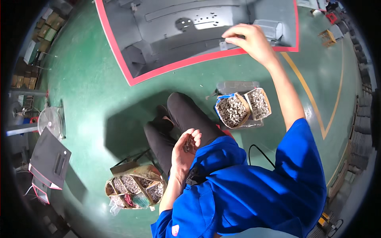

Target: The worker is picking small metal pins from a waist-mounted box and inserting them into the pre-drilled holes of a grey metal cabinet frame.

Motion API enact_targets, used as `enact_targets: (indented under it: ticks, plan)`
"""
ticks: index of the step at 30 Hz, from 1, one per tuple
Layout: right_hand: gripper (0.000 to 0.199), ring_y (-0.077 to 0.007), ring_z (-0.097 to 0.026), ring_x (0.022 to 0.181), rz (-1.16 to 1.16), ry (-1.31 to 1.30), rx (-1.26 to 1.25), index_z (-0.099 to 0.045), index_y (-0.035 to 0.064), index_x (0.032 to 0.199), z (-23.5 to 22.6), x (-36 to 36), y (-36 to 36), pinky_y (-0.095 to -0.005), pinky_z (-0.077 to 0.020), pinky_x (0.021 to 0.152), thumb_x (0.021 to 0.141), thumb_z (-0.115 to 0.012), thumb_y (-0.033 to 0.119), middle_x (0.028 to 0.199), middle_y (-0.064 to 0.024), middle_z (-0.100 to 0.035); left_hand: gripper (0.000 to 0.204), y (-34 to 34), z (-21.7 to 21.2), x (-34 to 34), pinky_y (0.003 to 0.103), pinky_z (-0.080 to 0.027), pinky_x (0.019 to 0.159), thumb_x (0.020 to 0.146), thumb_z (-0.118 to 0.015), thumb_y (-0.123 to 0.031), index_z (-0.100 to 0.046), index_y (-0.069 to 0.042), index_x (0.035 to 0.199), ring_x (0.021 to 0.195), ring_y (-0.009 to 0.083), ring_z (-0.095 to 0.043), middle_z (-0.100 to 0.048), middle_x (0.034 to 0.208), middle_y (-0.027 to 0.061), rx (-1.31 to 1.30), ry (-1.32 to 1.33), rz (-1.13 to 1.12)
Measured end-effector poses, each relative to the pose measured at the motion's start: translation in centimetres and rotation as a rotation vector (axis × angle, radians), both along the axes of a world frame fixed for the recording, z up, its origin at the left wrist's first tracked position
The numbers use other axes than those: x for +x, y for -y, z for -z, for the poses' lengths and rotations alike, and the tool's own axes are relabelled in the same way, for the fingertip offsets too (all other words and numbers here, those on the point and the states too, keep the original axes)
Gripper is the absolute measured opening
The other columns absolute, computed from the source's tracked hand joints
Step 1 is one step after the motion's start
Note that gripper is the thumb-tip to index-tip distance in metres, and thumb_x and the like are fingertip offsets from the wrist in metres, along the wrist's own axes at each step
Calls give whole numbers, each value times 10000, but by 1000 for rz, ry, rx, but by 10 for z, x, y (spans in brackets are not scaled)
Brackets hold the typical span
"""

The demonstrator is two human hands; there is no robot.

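My left hand is cupped, palm up, over my lap. Several small dark metal pieces lie within its curled fingers. My right hand reaches forward over the near edge of a large grey metal cabinet with a red rim. Its thumb and fingers are pinched together; what sits between the tips, if anything, is too small to make out. Below those fingers, near the rim, is a small light bracket. Inside, a group of holes shows in the grey panel.
Right of my knees stand two open boxes full of small metal parts, beside a clear plastic case. At my left is a divided bag of more parts. A fan and a dark red-edged panel stand further left.
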State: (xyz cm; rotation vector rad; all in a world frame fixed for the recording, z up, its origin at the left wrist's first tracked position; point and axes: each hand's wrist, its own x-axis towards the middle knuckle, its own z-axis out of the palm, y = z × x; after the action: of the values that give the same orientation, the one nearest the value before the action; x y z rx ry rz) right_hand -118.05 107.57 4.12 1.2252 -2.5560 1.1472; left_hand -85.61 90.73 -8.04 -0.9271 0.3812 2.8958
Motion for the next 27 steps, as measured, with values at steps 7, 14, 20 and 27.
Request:
enact_targets:
  ticks: [7, 14, 20, 27]
  plan:
    - [109, -214, -632, 713, -174, 55, 220, -652, -10, 831, 17, -32, 19, -323, -495, 677, 741, -650, 52, 764, -115, -661, 265, 2, 4, 0, 327, -515, 848, 932, -489, -176, -572, 20, 1090, 990, 257, -614, -626, 1074, 172, -8, 37, -31]
    - [61, -288, -567, 762, -312, -263, 363, -612, -12, 734, 26, -24, 41, -380, -462, 725, 689, -640, 19, 717, -109, -600, 267, 4, 4, -2, 316, -529, 812, 938, -462, -156, -560, 30, 1103, 935, 251, -639, -637, 1048, 168, 21, 60, -25]
    - [137, -234, -529, 723, -499, -590, 416, -488, 35, 565, 17, -6, 64, -341, -473, 694, 629, -607, 15, 639, -77, -505, 276, 5, 4, 0, 319, -534, 815, 953, -444, -172, -548, 16, 1125, 953, 242, -638, -631, 1080, 160, -11, 51, -26]
    - [154, -215, -520, 731, -616, -604, 443, -459, 51, 561, 8, 10, 91, -327, -476, 710, 618, -598, 15, 657, -65, -494, 274, 7, 2, 2, 317, -528, 836, 953, -447, -175, -552, 15, 1120, 948, 233, -637, -636, 1063, 152, 2, 63, -61]
